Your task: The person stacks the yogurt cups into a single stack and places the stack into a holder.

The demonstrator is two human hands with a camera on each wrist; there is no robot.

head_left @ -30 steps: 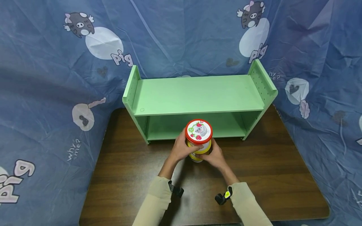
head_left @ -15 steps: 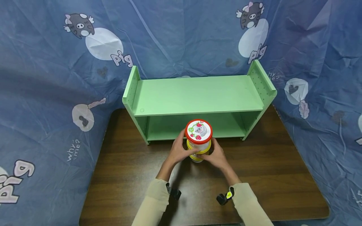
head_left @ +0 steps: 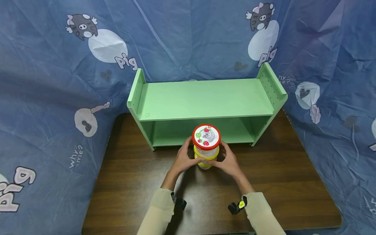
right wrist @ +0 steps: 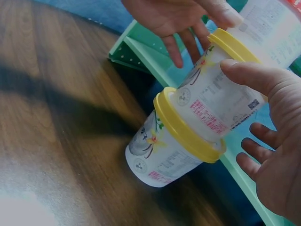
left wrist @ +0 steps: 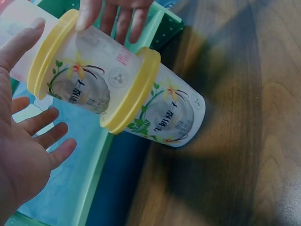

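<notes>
On the brown table [head_left: 279, 182], both hands' fingers, spread loosely, touch the stacked cups [head_left: 206, 147].

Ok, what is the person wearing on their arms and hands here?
Both arms are in long, pale cream sleeves that end at the wrists. The left hand and right hand are bare, with no gloves. A small black camera unit is strapped at the left wrist, and its counterpart at the right wrist carries a yellow-green mark.

Hands loosening off the cup stack

I see my left hand [head_left: 183, 158] and right hand [head_left: 229, 161] spread wider around the stacked cups [head_left: 206, 148]; the fingers now seem straightened, barely touching, where they wrapped it earlier.
</notes>
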